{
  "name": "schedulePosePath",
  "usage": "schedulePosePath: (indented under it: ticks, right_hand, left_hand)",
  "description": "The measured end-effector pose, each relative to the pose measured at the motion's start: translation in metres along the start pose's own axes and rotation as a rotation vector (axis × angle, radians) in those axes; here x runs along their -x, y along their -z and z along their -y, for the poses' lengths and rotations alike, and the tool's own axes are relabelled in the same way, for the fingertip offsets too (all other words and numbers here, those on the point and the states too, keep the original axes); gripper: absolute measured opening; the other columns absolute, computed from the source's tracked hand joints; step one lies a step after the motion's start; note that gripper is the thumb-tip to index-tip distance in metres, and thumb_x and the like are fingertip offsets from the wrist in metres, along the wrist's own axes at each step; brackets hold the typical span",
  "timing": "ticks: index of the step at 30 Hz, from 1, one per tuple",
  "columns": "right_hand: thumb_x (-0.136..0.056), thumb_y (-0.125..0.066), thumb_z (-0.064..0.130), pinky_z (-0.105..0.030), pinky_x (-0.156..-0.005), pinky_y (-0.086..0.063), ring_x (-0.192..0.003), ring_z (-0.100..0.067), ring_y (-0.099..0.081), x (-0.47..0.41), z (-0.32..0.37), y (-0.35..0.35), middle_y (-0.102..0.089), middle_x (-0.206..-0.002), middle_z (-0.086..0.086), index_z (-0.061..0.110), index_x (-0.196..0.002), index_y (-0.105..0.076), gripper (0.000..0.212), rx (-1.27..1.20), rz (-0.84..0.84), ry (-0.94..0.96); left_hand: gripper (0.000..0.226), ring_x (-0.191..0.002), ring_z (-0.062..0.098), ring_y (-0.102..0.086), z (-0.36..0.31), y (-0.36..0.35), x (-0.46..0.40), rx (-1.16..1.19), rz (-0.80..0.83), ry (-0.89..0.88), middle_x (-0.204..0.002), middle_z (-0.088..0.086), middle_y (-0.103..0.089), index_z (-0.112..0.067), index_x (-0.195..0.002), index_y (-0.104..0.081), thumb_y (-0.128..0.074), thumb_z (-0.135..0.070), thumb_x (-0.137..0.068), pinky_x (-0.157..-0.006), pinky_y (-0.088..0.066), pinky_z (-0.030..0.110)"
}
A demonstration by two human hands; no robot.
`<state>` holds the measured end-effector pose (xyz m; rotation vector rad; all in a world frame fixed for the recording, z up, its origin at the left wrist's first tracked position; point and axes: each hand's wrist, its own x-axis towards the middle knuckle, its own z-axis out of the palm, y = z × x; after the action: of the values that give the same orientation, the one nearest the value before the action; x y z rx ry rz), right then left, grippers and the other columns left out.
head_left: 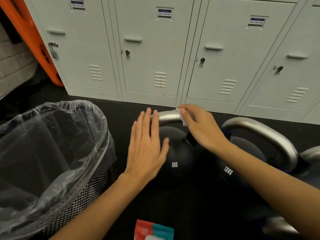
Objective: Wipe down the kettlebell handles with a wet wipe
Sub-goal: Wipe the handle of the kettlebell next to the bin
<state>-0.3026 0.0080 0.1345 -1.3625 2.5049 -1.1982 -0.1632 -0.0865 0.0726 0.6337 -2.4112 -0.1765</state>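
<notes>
Black floor in front of a row of grey lockers, seen from above. On the floor, just before the lockers, an 8 kg kettlebell, black, with "8KG" in white on its body and a silver handle arching over the top. Right hand on the right part of this handle, fingers curled and pinching a white wet wipe against the metal; wipe folded over the handle, only a small part showing under the fingertips. Left hand flat and wide, fingers straight and close together, holding nothing; fingertips over the left end of the handle, palm over the left side of the black body. Cannot tell for sure whether pressing on it or only hovering above.

Just to the right, touching or almost touching the first, a 12 kg kettlebell with a bigger silver handle, partly behind the right forearm. Part of one more silver handle at the right edge.

On the left, near the left hand, a black mesh waste bin lined with a clear plastic bag. At the bottom edge, between the two forearms, a red and teal pack of wipes with "80" printed on it. At the top left, beside the lockers, an orange object leaning.
</notes>
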Motion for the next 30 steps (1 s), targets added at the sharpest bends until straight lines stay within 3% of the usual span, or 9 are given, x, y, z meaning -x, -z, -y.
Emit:
schedulePosePath:
  ticks: [4,8,9,12,16,18,22,26,30]
  right_hand:
    - [-0.106,-0.033,0.034,-0.021,-0.072,-0.038,-0.077,-0.008,-0.049,-0.006,-0.010,0.000,-0.057,-0.088,0.000,0.017,-0.106,-0.063,0.034,-0.158,-0.006,-0.260]
    - [-0.106,-0.030,0.039,-0.033,-0.102,-0.036,-0.105,-0.017,-0.053,0.001,-0.033,-0.007,-0.060,-0.112,-0.005,0.016,-0.135,-0.053,0.043,-0.565,-0.008,-0.707]
    - [-0.106,-0.031,0.040,-0.034,-0.100,-0.037,-0.108,-0.021,-0.054,0.003,-0.036,-0.009,-0.060,-0.112,-0.008,0.015,-0.136,-0.052,0.044,-0.630,-0.023,-0.783]
    - [-0.105,-0.032,0.035,-0.029,-0.079,-0.041,-0.084,-0.019,-0.053,0.001,-0.027,-0.011,-0.056,-0.087,-0.003,0.019,-0.117,-0.056,0.031,-0.499,-0.108,-0.693]
    - [-0.105,-0.040,0.029,-0.022,-0.084,-0.039,-0.096,-0.008,-0.053,0.004,0.000,-0.017,-0.059,-0.101,0.008,0.024,-0.116,-0.063,0.026,-0.250,-0.154,-0.213]
    - [-0.104,-0.041,0.028,-0.020,-0.089,-0.037,-0.104,-0.007,-0.052,0.004,0.004,-0.024,-0.057,-0.107,0.010,0.021,-0.119,-0.064,0.028,-0.239,-0.178,-0.160]
    - [-0.105,-0.035,0.034,-0.025,-0.080,-0.036,-0.099,-0.013,-0.053,0.006,-0.002,-0.032,-0.058,-0.105,0.001,0.025,-0.114,-0.061,0.029,-0.501,-0.352,-0.456]
    - [-0.106,-0.031,0.039,-0.029,-0.089,-0.030,-0.101,-0.014,-0.047,0.008,-0.010,-0.036,-0.051,-0.092,0.009,0.026,-0.133,-0.054,0.037,-0.798,-0.415,-0.769]
    - [-0.104,-0.034,0.029,-0.029,-0.077,-0.036,-0.088,-0.015,-0.044,0.009,-0.007,-0.038,-0.048,-0.083,0.003,0.014,-0.114,-0.062,0.034,-0.743,-0.409,-0.820]
  left_hand:
    - [0.085,-0.148,0.025,-0.008,0.009,-0.003,0.008,0.112,0.034,0.145,-0.161,0.012,-0.010,-0.012,-0.154,0.000,-0.050,-0.043,-0.093,-0.119,-0.014,0.039]
    - [0.096,-0.148,0.022,-0.006,0.009,-0.011,0.017,0.242,0.097,0.243,-0.161,0.008,-0.008,-0.015,-0.152,0.010,-0.055,-0.049,-0.091,-0.121,-0.016,0.040]
    - [0.100,-0.148,0.022,-0.007,0.009,-0.012,0.018,0.260,0.101,0.250,-0.161,0.008,-0.009,-0.016,-0.152,0.012,-0.058,-0.051,-0.089,-0.120,-0.017,0.039]
    - [0.112,-0.147,0.019,-0.008,0.007,-0.013,0.017,0.282,0.108,0.268,-0.160,0.006,-0.010,-0.020,-0.151,0.018,-0.063,-0.056,-0.083,-0.119,-0.017,0.038]
    - [0.121,-0.147,0.020,-0.011,0.008,-0.014,0.018,0.257,0.107,0.259,-0.160,0.007,-0.011,-0.020,-0.149,0.021,-0.068,-0.058,-0.078,-0.119,-0.021,0.040]
    - [0.122,-0.147,0.022,-0.013,0.010,-0.014,0.019,0.234,0.109,0.248,-0.159,0.008,-0.014,-0.020,-0.149,0.022,-0.069,-0.058,-0.076,-0.118,-0.022,0.041]
    - [0.124,-0.147,0.023,-0.012,0.011,-0.010,0.019,0.223,0.132,0.252,-0.159,0.008,-0.014,-0.020,-0.148,0.023,-0.071,-0.055,-0.076,-0.118,-0.023,0.042]
    - [0.125,-0.146,0.021,-0.011,0.010,-0.006,0.018,0.250,0.156,0.260,-0.159,0.007,-0.014,-0.020,-0.149,0.022,-0.075,-0.051,-0.075,-0.117,-0.021,0.040]
    - [0.125,-0.145,0.020,-0.009,0.010,-0.004,0.017,0.270,0.180,0.268,-0.159,0.005,-0.012,-0.020,-0.149,0.021,-0.076,-0.046,-0.076,-0.116,-0.020,0.038]
